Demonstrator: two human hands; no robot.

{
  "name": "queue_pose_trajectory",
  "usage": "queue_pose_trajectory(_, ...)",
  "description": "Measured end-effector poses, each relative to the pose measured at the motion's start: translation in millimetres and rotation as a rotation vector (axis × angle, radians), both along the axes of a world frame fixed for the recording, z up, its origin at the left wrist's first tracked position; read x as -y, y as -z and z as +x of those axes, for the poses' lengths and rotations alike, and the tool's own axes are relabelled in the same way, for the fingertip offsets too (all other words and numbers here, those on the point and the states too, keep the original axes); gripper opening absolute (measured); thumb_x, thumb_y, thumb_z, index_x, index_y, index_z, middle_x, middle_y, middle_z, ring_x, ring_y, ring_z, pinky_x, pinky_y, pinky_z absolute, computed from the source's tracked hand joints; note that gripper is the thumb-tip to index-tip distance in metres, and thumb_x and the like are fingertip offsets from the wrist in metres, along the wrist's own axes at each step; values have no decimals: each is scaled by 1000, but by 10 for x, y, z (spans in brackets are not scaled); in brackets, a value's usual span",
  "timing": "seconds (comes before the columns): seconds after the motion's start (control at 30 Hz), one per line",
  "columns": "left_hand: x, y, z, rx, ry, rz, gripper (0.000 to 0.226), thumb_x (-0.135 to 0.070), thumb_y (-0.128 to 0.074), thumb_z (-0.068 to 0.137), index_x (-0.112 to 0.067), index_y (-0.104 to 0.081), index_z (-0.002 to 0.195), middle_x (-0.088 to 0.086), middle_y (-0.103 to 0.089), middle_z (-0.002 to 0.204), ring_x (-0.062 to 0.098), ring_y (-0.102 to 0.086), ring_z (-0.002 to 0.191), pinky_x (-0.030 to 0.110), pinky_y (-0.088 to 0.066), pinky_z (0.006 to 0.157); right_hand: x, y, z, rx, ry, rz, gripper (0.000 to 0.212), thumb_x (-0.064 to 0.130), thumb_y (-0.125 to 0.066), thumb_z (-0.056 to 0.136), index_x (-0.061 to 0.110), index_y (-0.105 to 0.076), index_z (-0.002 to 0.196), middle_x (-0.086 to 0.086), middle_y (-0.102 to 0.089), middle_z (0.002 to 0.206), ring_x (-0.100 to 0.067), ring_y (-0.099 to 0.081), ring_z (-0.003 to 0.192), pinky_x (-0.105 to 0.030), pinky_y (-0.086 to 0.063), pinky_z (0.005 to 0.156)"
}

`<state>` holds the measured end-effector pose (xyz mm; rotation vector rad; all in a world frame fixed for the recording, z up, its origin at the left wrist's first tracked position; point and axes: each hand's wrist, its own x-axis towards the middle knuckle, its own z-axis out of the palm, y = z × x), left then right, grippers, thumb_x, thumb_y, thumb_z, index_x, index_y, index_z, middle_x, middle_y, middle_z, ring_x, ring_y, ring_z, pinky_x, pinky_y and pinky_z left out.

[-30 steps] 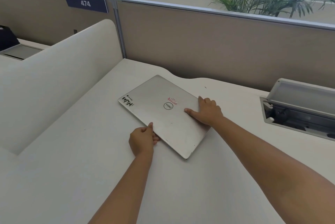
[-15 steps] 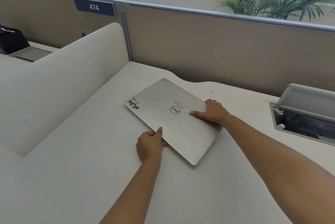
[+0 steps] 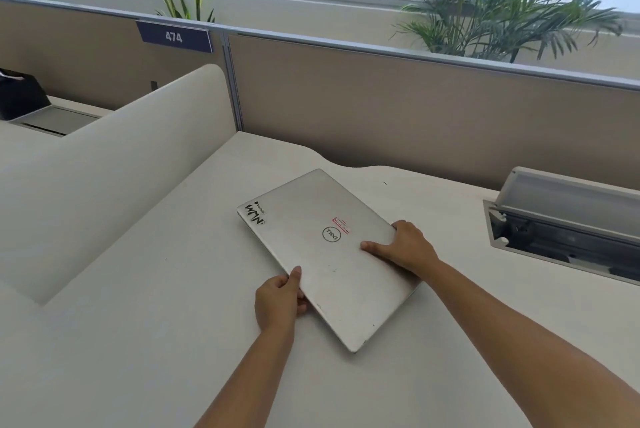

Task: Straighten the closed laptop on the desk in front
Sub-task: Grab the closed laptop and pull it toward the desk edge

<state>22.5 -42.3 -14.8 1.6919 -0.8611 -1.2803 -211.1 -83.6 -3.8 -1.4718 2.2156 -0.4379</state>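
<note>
A closed silver laptop (image 3: 311, 237), with a round logo and stickers on its lid, lies askew on the white desk (image 3: 138, 323), one corner pointing toward me. My left hand (image 3: 278, 301) grips its near left edge, thumb on the lid and fingers tucked under. My right hand (image 3: 405, 249) holds the right edge, thumb flat on the lid and fingers curled around the far side. The near left edge looks slightly raised off the desk.
A curved white divider (image 3: 114, 164) rises at the left. Beige partition panels (image 3: 398, 108) close off the back. An open cable box (image 3: 561, 230) with a raised flap is set into the desk at the right. Plants stand behind the partition.
Both hands keep their hold on the laptop. The view has shifted, so the laptop sits slightly further right and lower in frame; its angle on the desk looks nearly unchanged.
</note>
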Motion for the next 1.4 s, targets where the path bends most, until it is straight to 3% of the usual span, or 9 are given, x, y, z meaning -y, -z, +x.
queue_pose_trajectory(0.1, -191, -7, -23, -62, 7, 19, 34, -27, -63, 84, -6, -57, 58, 7, -56, 57, 22, -56, 48, 38, -56, 67, -202, -25, -53, 12, 5, 11, 89, 79, -64, 52, 15, -48, 112, -2, -52, 115, -21, -50, 108, -40, -47, 86)
queue_pose_trajectory(0.23, -494, -45, -37, -143, 39, 61, 27, -24, -64, 84, -4, -60, 65, 8, -57, 60, 20, -55, 51, 23, -53, 45, -484, -85, -128, 5, -11, 22, 88, 80, -64, 49, 17, -49, 110, -1, -52, 114, -19, -50, 105, -38, -46, 83)
queue_pose_trajectory(0.37, -858, -137, -78, -191, 55, 84, 29, -22, -64, 84, -2, -57, 63, 8, -55, 59, 19, -53, 49, 21, -51, 42, -782, -150, -205, -23, -30, 16, 90, 80, -63, 50, 18, -48, 114, 0, -51, 117, -19, -49, 110, -36, -43, 83)
queue_pose_trajectory(0.53, -1251, -252, -179, -247, 100, 106, 34, -19, -64, 84, -2, -51, 58, 0, -54, 38, 12, -55, 37, 18, -49, 37, -1154, -244, -332, -43, -36, 12, 89, 78, -64, 52, 20, -47, 117, -1, -51, 121, -18, -48, 111, -36, -43, 87)
queue_pose_trajectory(0.63, -1428, -276, -227, -262, 128, 113, 36, -20, -64, 84, -3, -50, 55, -4, -54, 34, 7, -54, 32, 18, -48, 36, -1369, -309, -388, -62, -22, 0, 89, 76, -65, 53, 19, -47, 119, -1, -51, 122, -18, -48, 112, -35, -42, 87)
queue_pose_trajectory(0.83, -1819, -265, -339, -271, 168, 149, 38, -22, -64, 84, -7, -47, 54, 13, -62, 61, 20, -64, 51, 18, -46, 36, -1866, -363, -511, -86, 17, -20, 85, 74, -65, 56, 19, -47, 118, 0, -51, 123, -18, -47, 114, -36, -42, 89)
queue_pose_trajectory(1.03, -2222, -310, -411, -290, 266, 193, 36, -21, -63, 85, -8, -46, 55, -2, -61, 38, 11, -64, 41, 16, -46, 35, -2363, -349, -608, -103, 47, -15, 83, 73, -66, 58, 18, -48, 118, -1, -51, 122, -19, -47, 114, -36, -41, 87)
queue_pose_trajectory(1.4, -2672, -200, -451, -271, 382, 291, 30, -17, -64, 83, -8, -48, 59, 0, -52, 43, 12, -64, 40, 19, -50, 38, -2981, -211, -717, -95, 81, 11, 82, 73, -65, 58, 19, -46, 117, 0, -51, 121, -17, -47, 113, -35, -41, 84)
